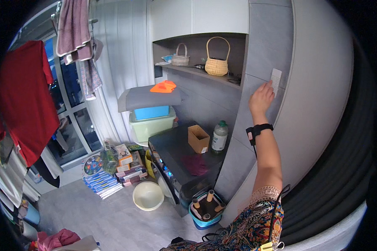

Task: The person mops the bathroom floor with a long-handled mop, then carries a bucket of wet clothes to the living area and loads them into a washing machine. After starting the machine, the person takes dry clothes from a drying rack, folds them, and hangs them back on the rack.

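My right hand (262, 96) is raised against the grey tiled wall at the right, its fingertips on a white wall panel (276, 81) with rows of small slots or keys. The fingers are extended and hold nothing that I can see. A black band with a small device (259, 131) wraps the wrist. My left hand is out of view. Left of the hand, a yellow wicker basket (216, 66) and a smaller pale basket (180, 60) stand in an open shelf niche. Below, a brown open cardboard box (198, 139) and a green-capped clear bottle (220, 138) stand on a black appliance (176, 135).
A cream basin (148, 196) and stacked boxes (103, 185) are on the grey floor. Beside the appliance, an upturned stool (208, 204) sits in a blue tub. Storage bins (152, 125) carry a grey folded mat. Laundry, including a red shirt (25, 94), hangs at the left.
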Motion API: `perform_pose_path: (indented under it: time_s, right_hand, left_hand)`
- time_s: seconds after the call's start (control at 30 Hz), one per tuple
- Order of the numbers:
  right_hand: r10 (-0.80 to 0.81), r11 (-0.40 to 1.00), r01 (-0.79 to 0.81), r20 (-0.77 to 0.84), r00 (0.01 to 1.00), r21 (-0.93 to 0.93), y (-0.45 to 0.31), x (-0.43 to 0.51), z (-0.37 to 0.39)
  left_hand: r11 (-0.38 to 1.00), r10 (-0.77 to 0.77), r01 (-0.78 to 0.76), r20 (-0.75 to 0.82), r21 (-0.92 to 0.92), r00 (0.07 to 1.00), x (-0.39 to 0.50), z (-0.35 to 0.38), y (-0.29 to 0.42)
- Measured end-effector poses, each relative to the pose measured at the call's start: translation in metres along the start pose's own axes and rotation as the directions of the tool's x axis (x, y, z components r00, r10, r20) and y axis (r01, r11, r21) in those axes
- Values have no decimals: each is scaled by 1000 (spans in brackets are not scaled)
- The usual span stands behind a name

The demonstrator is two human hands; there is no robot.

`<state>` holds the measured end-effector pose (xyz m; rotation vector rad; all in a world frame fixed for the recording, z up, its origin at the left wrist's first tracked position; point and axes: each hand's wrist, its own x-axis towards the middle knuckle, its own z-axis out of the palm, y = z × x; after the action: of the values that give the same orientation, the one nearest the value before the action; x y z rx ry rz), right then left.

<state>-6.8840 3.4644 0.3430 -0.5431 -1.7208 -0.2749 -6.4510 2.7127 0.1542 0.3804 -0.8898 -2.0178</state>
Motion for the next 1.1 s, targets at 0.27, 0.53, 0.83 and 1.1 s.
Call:
perform_pose_path:
  time_s: [0.27,0.53,0.83,1.1]
  right_hand:
    - [-54,988,64,79,995,-138,26,18,33]
    - [-106,976,133,157,982,-170,-31,16,5]
    - [-911,-116,-481,-285,-296,869,-321,-250,-191]
    - [-496,-834,-490,-737,460,255,-427,-382,-446]
  left_hand:
    - [1000,18,-17,33,-16,999,11,1,-7]
    - [972,-110,101,-32,-212,993,-16,-22,0]
    - [974,-143,118,-122,-194,982,-55,-38,8]
    - [986,-72,67,-31,-156,997,-69,-15,21]
